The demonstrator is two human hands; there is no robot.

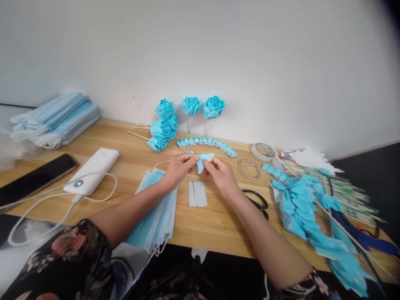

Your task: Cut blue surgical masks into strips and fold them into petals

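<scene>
Between my two hands is a small folded piece of blue and white mask fabric [203, 161]. My left hand [180, 168] pinches its left side, and the fingers of my right hand [221, 174] close on its right side. Below them on the table lies a white fabric rectangle [197, 194] with a crease down it. Blue face masks [159, 208] are spread under my left forearm. Close to my right wrist are black-handled scissors [258, 200], partly covered by the arm. A curved row of folded blue pieces [206, 142] sits just behind my hands.
Blue fabric roses [213, 107] on sticks stand or lie against the wall. A mask stack [59, 118], a phone [34, 181] and a cabled white power bank [93, 171] occupy the left. Tape rolls [263, 152], a wire ring [248, 168] and blue fabric strips [296, 204] lie right.
</scene>
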